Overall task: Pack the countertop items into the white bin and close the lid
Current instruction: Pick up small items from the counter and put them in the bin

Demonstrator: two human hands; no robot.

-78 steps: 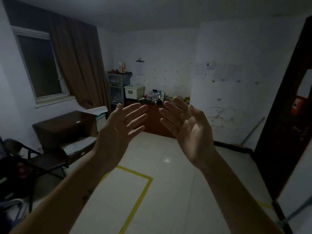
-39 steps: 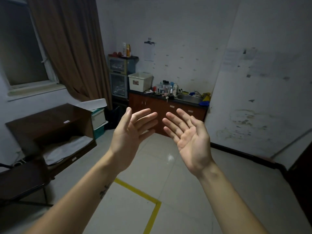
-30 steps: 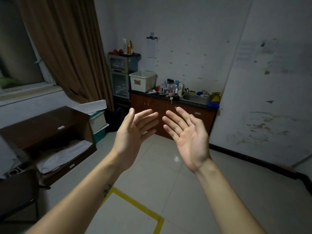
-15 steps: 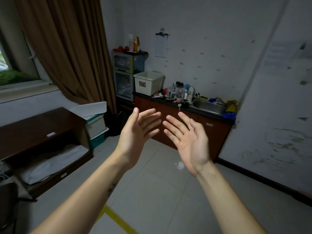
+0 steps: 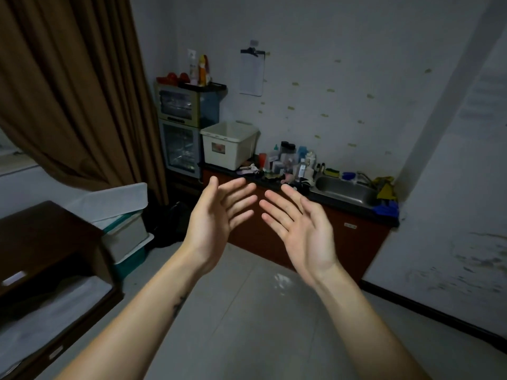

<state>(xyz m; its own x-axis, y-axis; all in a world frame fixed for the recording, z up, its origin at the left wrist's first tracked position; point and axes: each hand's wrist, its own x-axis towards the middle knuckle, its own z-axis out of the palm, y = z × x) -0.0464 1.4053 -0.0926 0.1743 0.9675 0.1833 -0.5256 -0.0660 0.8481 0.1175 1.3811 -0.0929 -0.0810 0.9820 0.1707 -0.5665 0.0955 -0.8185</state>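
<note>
Hands hover empty over the floor, left hand (image 5: 216, 223) and right hand (image 5: 301, 231) palm toward palm, fingers straight and spread, fingertips near but apart. At 12 o'clock from them the white bin (image 5: 229, 145) stands on the table (image 5: 356, 211), at its 9 o'clock end. Bottles and jars (image 5: 288, 160) crowd at the bin's 3 o'clock, beside the sink (image 5: 343, 189).

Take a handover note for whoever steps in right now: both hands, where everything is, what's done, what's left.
Left hand and right hand: both open, raised, holding nothing.
White bin stands at the left end of the countertop; bottles and small items cluster between it and the sink.
Done: no packing visible.
Left: walk over, pack everything, shut the bin.
</note>
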